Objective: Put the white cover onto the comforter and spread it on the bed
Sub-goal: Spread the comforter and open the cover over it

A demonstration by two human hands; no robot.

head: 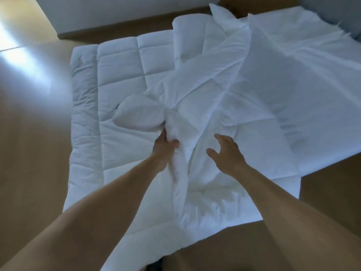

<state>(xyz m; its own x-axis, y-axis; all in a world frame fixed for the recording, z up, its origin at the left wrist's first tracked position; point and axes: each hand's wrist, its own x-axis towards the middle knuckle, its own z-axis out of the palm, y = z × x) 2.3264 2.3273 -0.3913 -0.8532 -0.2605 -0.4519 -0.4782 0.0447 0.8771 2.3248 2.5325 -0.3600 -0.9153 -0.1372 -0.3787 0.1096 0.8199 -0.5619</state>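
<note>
- Comforter [121, 79]: quilted, white, laid flat on the floor. Its near edge is just ahead of the person, and its long axis seems to run away from them. The left half is bare and the right half is under the cover.
- Cover [273, 85]: thin white sheet, creased, lying on top of the comforter and not yet around it. It lies at a slant, spilling past the comforter's right edge onto the floor. Its left margin is bunched into a ridge [180, 184] that runs from the near edge away and slightly left, ending in a puffed pocket [136, 114].
- Left hand [166, 142]: grasps the ridge, thumb and fingers closed round the gathered cloth. It is the nearer hand to the bare quilting.
- Right hand [227, 151]: released, fingers spread, holding nothing. It is over the flat cover just right of the ridge; contact with the cloth cannot be judged.
- Judgement: any move to open the cover starts at the ridge, between the two hands and in front of them.
- Floor [35, 124]: brown with a bright glare patch on the left.
- Wall [117, 12]: pale, behind the comforter's far end.
- Bed: not identifiable in view.
</note>
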